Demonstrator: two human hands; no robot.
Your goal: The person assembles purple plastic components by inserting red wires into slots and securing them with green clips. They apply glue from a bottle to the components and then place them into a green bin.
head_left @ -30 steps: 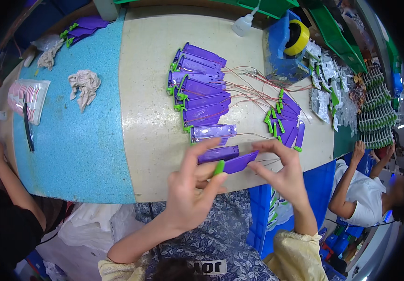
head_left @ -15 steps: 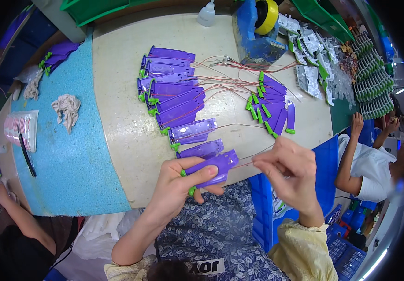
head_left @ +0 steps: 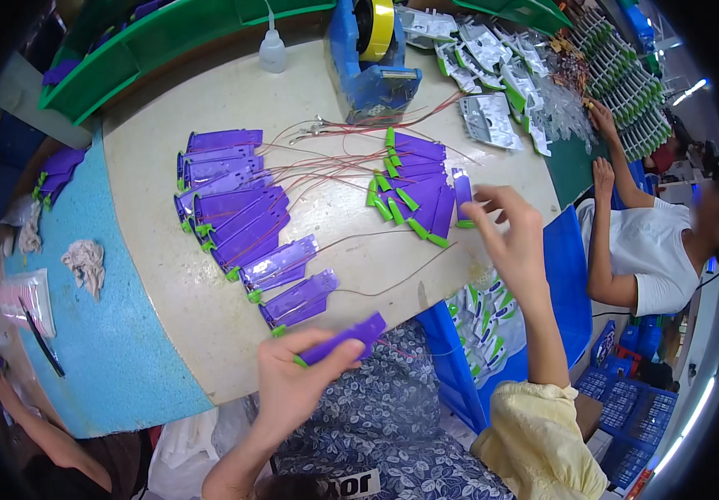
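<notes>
My left hand (head_left: pixel 288 379) is closed around a purple plastic piece (head_left: pixel 347 340) with a green end, near the table's front edge. A thin red wire trails from that piece over my patterned apron. My right hand (head_left: pixel 513 237) has its thumb and fingers apart. Its fingertips are beside a single narrow purple piece (head_left: pixel 462 187) with a green tip; I cannot tell whether they touch it. Left of that lies a fanned group of purple pieces with green tips (head_left: pixel 418 183). Wider purple pieces (head_left: pixel 238 204) lie in a column further left, with thin red wires running between the groups.
A blue tape dispenser (head_left: pixel 376 87) and a white squeeze bottle (head_left: pixel 273 52) stand at the back. Grey and green housings (head_left: pixel 493 121) are heaped at the back right. A blue bin (head_left: pixel 443 350) holds white-green parts at the front. Co-workers sit on both sides.
My right hand has let go of the thin wire and moved up to the single narrow purple piece. My left hand keeps its piece, now lower and tilted. The view has shifted.
</notes>
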